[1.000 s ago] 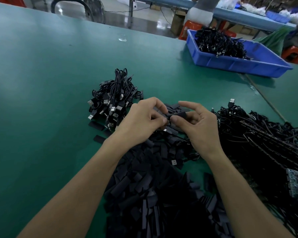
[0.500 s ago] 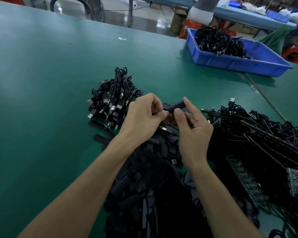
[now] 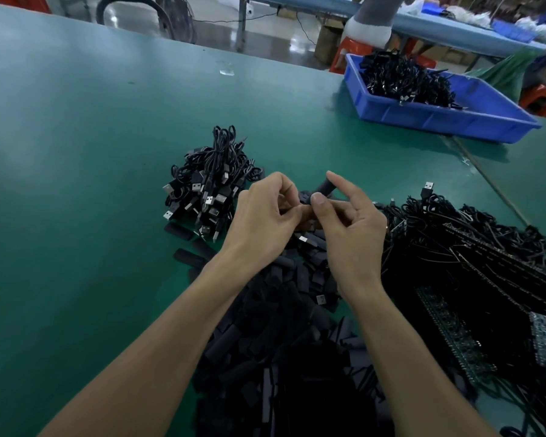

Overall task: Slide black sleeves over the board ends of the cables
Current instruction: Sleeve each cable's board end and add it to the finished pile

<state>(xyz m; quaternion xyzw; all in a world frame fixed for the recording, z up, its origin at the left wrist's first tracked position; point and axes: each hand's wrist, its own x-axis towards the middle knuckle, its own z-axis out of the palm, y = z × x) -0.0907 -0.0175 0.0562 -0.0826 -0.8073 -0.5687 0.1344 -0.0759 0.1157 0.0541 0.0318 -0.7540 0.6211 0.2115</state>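
Since a second ago the black sleeve [image 3: 324,188] has been tilted upward above the desk [image 3: 92,152], pinched by fingers of the right hand [image 3: 352,230]. What is probably a board end, largely hidden, is pinched steady by the left hand [image 3: 260,216] for insertion.

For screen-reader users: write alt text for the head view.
The right hand pinches a black sleeve while the left hand pinches a mostly hidden cable end at its mouth, above a green table. Loose sleeves, bundled cables and a blue bin surround them.
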